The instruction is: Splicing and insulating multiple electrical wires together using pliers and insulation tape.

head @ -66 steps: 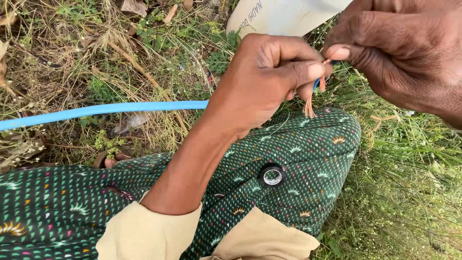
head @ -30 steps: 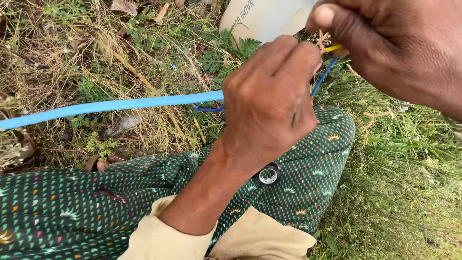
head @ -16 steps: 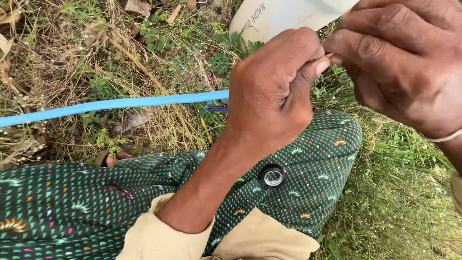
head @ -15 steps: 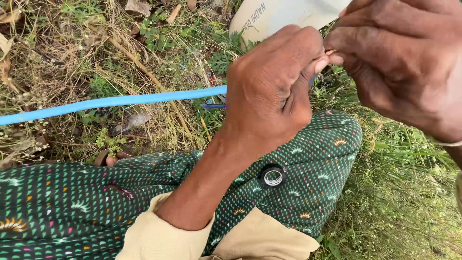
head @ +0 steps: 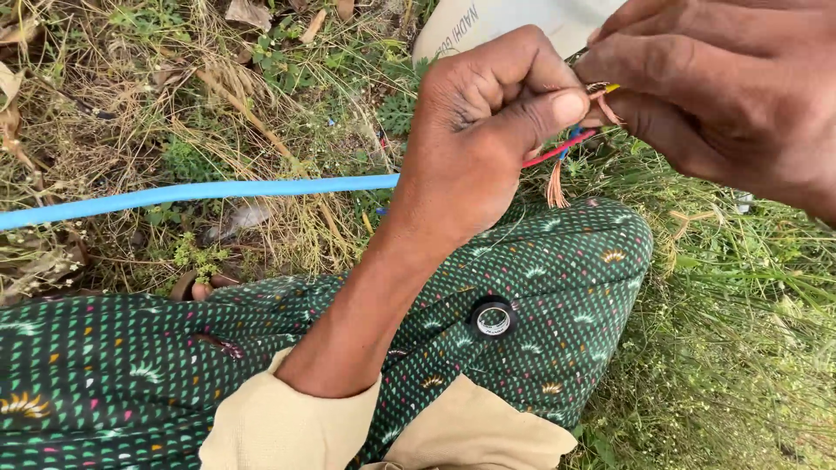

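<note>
My left hand [head: 479,148] is closed around the end of a blue cable [head: 200,191] that runs in from the left over the grass. Thin inner wires [head: 557,150], one red, one blue, one yellow, stick out past its thumb, and bare copper strands [head: 554,184] hang below. My right hand [head: 723,104] pinches the wire tips against the left thumb at the upper right. A small black roll of tape [head: 493,318] rests on my knee, covered in green patterned cloth [head: 557,287].
Dry stalks and green grass [head: 749,348] surround my leg. A white sack or bag [head: 514,22] lies at the top behind the hands. Dead leaves [head: 35,261] lie at the left. A tan sleeve [head: 287,426] covers my left forearm.
The two hands have stayed pressed together at the cable end. The red wire and copper strands now show below the left thumb. The blue cable has barely shifted.
</note>
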